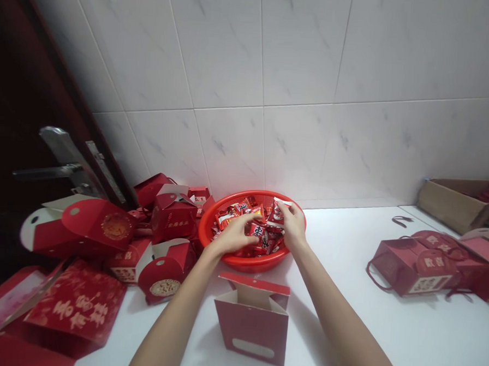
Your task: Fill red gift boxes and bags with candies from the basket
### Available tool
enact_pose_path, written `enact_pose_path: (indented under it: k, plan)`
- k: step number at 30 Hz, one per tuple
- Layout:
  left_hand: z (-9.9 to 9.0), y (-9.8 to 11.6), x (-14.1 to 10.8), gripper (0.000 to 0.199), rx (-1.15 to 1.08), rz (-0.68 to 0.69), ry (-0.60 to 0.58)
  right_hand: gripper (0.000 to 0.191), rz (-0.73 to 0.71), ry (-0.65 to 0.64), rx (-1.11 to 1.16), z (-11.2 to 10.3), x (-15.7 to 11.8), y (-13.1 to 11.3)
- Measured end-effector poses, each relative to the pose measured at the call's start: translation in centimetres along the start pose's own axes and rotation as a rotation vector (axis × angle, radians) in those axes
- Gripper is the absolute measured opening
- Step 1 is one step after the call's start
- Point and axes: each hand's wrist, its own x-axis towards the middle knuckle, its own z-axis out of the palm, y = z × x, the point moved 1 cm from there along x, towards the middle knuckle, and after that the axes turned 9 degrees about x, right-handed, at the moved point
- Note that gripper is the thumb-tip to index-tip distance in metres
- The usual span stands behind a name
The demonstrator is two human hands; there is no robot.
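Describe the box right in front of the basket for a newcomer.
On the white table, find the round red basket. Just in front of it, between the left forearm and right forearm, stands the open box. Unlike the clustered boxes to either side, it stands alone, with a pale rounded strip low on its near side.

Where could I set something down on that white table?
The widest bare patch of table lies between the basket and the boxes on the right, beside the right forearm. Crowded: the left, with piled boxes, and the basket, where left hand and right hand are over packets.
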Motion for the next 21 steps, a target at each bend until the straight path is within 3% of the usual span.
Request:
enact_pose_path:
  k: [4, 7, 10, 13, 17, 19, 21]
  plan:
    - [-0.5, 0.2, 0.1, 0.059, -0.123, -0.018, 0.185, 0.026, 0.133, -0.206, -0.014, 0.2, -0.3, -0.3]
    - [-0.5, 0.3, 0.0, 0.067, -0.291, -0.035, 0.204, 0.028, 0.217, -0.381, -0.053, 0.3, -0.7, -0.5]
    - [-0.3, 0.3, 0.0, 0.073, -0.372, -0.045, 0.184, 0.030, 0.220, -0.442, -0.067, 0.3, -1.0, -0.5]
    - [-0.4, -0.1, 0.3, 0.062, -0.346, -0.049, 0.253, 0.027, 0.152, -0.351, -0.022, 0.2, -0.7, -0.4]
    - [-0.7, -1.2, 0.5, 0.032, -0.148, -0.132, 0.330, 0.023, 0.142, -0.086, 0.082, 0.1, 0.1, -0.2]
    - [-0.6, -1.5, 0.3, 0.028, 0.056, -0.185, 0.204, 0.020, 0.182, -0.009, 0.130, 0.1, 0.3, -0.3]
    - [-0.4, -1.5, 0.0, 0.034, 0.238, -0.196, -0.017, 0.017, 0.220, 0.045, 0.156, 0.1, 0.4, -0.5]
